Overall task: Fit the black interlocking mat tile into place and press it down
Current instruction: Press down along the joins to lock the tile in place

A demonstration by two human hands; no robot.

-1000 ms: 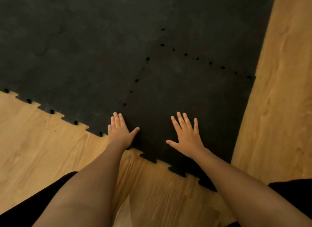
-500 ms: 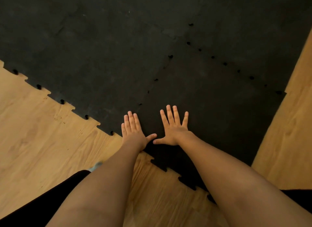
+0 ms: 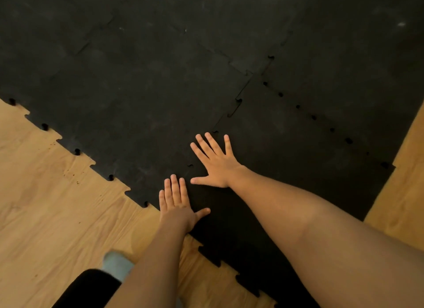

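Head view: your left hand (image 3: 177, 208) lies flat and unclenched at the near end of the seam, right hand (image 3: 216, 164) splayed further along; the black tile (image 3: 298, 170) lies on the wood floor (image 3: 57, 216) beside its neighbours. Press palm-down, working outward toward those unseated tabs (image 3: 238, 100) beyond.

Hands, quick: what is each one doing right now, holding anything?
Left hand: open, flat on the black mat tile, holding nothing.
Right hand: open, fingers spread, flat on the same tile, holding nothing.
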